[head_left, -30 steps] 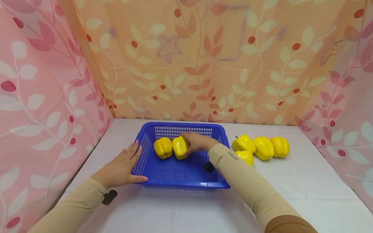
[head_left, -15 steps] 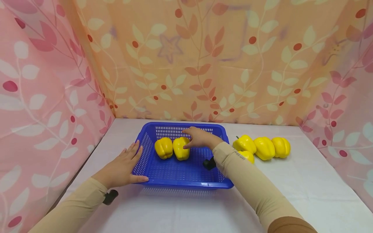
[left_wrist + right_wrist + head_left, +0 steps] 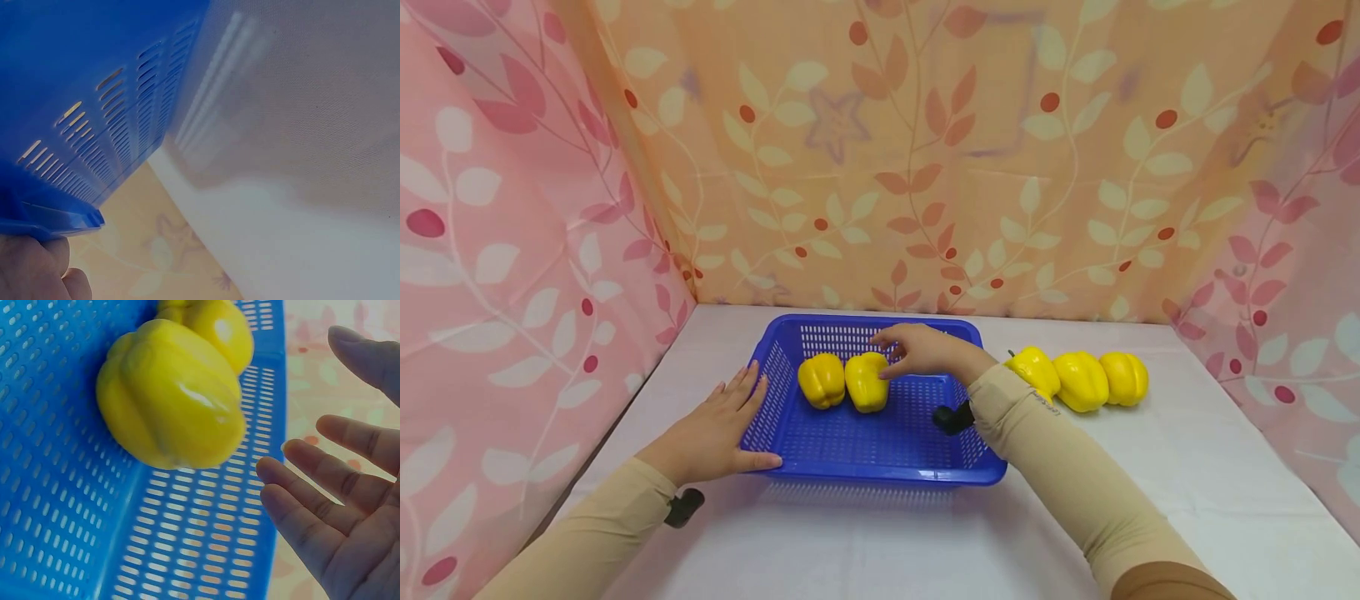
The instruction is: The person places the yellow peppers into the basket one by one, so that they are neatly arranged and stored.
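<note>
Inside the blue plastic basket point(image 3: 865, 450) two yellow bell peppers lie side by side, a left one point(image 3: 822, 382) and a right one point(image 3: 866, 388). My right hand point(image 3: 921, 348) hovers over the basket, just right of the nearer pepper. In the right wrist view its fingers point(image 3: 312, 469) are spread, and a gap separates them from the bell pepper point(image 3: 169, 400). My left hand point(image 3: 715, 433) rests on the basket's left rim with fingers and thumb spread along it. The left wrist view catches part of that hand point(image 3: 37, 269) against the rim point(image 3: 56, 228).
Right of the basket, more yellow bell peppers stand in a row on the white-covered table point(image 3: 1187, 467): a left one point(image 3: 1033, 369) partly behind my right sleeve, a middle one point(image 3: 1080, 382) and a right one point(image 3: 1123, 379). Patterned curtains point(image 3: 865, 208) enclose the back and sides.
My right hand has let go of the right pepper in the basket and drawn up and to the right. The left hand stays on the rim.
</note>
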{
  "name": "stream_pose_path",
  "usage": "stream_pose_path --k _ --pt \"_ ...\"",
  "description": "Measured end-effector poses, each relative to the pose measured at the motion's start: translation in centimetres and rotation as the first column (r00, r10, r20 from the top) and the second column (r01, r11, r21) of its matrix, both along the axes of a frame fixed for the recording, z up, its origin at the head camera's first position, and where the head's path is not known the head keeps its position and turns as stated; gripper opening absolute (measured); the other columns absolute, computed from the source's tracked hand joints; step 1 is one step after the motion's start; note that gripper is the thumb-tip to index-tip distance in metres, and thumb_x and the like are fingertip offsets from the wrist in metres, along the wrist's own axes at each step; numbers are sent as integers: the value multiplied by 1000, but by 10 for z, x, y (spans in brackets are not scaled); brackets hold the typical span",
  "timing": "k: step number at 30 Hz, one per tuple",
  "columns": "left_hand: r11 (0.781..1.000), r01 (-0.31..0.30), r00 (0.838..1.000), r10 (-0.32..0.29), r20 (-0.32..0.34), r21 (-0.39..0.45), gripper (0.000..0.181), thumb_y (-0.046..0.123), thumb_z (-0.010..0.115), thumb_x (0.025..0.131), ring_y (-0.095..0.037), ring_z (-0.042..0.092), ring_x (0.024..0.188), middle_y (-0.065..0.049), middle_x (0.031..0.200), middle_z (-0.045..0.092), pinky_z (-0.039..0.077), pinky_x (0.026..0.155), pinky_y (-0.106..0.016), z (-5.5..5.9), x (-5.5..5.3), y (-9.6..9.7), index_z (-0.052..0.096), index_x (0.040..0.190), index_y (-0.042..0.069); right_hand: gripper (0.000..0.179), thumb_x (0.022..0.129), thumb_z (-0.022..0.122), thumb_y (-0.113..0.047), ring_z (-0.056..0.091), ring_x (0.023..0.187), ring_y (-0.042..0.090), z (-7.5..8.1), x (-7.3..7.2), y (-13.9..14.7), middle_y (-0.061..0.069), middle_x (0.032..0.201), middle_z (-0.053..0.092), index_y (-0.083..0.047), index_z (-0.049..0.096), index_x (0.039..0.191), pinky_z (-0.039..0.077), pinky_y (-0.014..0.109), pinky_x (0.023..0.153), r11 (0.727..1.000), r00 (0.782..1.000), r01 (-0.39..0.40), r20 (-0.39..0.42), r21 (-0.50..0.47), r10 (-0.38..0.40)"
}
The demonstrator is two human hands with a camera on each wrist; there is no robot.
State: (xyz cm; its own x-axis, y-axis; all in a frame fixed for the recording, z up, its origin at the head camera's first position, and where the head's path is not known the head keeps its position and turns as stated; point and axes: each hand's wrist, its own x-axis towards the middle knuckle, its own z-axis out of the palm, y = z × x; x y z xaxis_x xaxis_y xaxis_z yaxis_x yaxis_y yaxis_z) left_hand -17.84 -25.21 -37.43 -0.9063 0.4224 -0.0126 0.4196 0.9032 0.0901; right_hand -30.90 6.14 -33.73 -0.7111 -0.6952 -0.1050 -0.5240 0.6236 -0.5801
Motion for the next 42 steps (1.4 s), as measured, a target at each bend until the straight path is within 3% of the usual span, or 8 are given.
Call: stream_pose_path --k 14,27,35,42 --pt "1000 -6 1000 6 -3 -10 113 77 50 69 -37 5 138 -21 151 3 13 108 -56 0 1 1 16 145 0 52 79 71 -37 57 106 22 26 12 35 1 117 59 -17 55 124 48 35 89 1000 997 -5 -82 -27 3" --pt "1000 -3 1000 3 -4 -18 112 75 51 70 -36 3 139 -21 151 2 13 108 -55 -1 0 0 15 145 0 51 81 68 -34 55 109 23 34 17 65 2 120 56 -18 52 127 48 37 88 995 997 73 7 -62 -73" --pt "1000 -3 1000 3 0 -16 113 76 49 70 -36 4 139 -21 151 3 13 108 -55 1 0 1 16 144 -1 56 81 68 -38 56 108 23 39 19 88 4 119 55 -16 49 130 46 41 92 993 998 61 9 -100 -61" --pt "1000 -2 1000 2 -7 -20 113 78 48 69 -37 5 138 -21 151 3 13 108 -55 0 0 1 17 144 -2 60 81 67 -39 52 113 29 43 22 110 4 122 55 -23 44 135 45 44 91 985 990 135 64 -112 -128"
